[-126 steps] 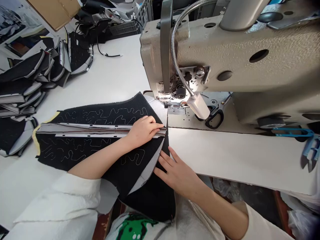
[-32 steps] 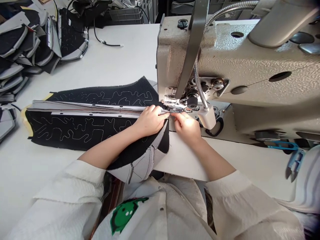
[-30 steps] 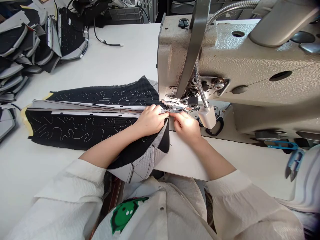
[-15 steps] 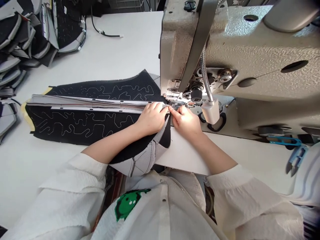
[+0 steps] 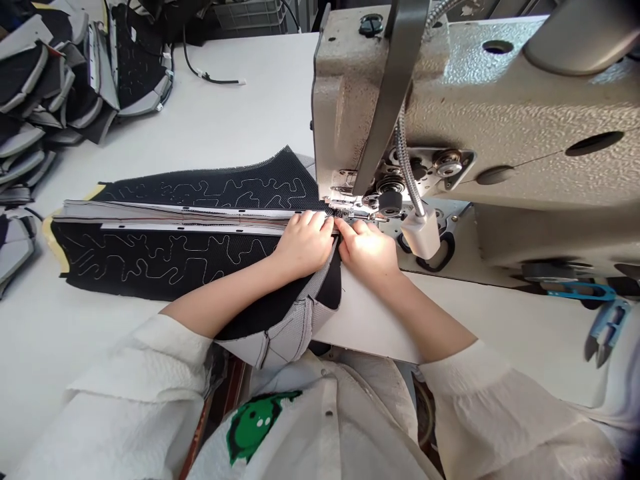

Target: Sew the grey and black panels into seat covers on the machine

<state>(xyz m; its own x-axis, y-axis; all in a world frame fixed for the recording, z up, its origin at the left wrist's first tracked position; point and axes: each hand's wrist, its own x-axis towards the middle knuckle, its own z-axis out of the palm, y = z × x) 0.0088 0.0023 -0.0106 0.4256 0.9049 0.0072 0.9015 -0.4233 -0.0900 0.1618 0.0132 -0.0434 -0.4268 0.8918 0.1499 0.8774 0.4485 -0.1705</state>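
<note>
Head view: here's black panel [image 5: 165,263], stretched toward 9 o'clock across white surface [image 5: 250,100], right end meeting sewing machine [image 5: 480,120] at 2 o'clock. Left hand [image 5: 306,243], half-curled, rests over pale central strip [image 5: 125,215]; right hand [image 5: 369,248], loosely curled, index out, touches panel's end. Any pinch? Can't tell, undersides hidden. Panel looks light, floppy, hardly slippery; strip probably stiffer: best hold there, fingers flat.

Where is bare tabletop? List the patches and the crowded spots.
Bare tabletop lies between the fabric heap and sewing machine, beyond the black panel, short of a cable; also between right hand and blue snips, and between panel and left sleeve. Crowded: the heap, and the panel's machine end, where left hand nears right.
</note>
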